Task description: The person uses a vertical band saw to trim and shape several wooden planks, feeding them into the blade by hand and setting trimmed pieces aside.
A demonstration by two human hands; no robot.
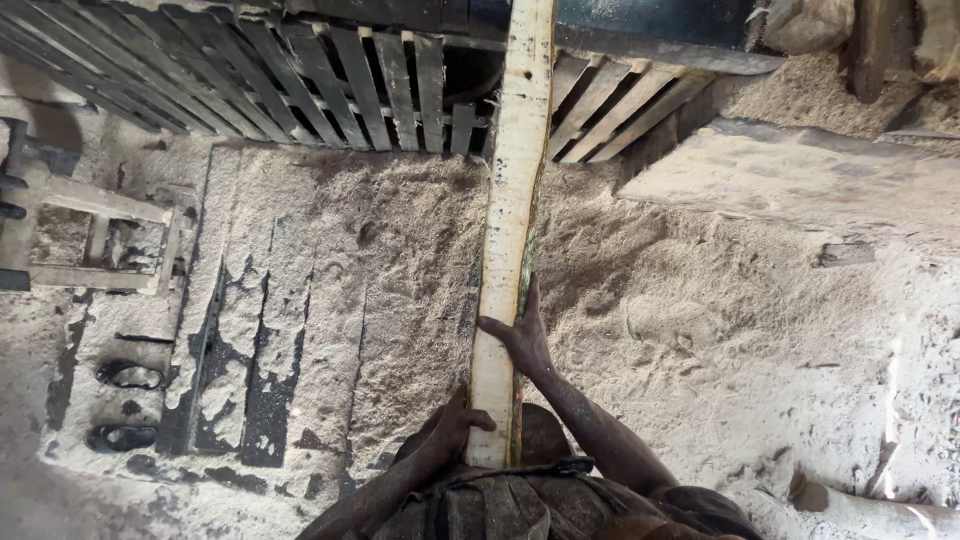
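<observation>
A person looks down at a long pale plank [510,230] held lengthwise over a sawdust-covered floor [720,330]. The left hand [460,420] wraps the near end; the right hand [520,335] clamps the edge farther up. Its far end reaches slatted timbers [330,80]. Keeping both grips firm and the plank straight seems wise.
</observation>
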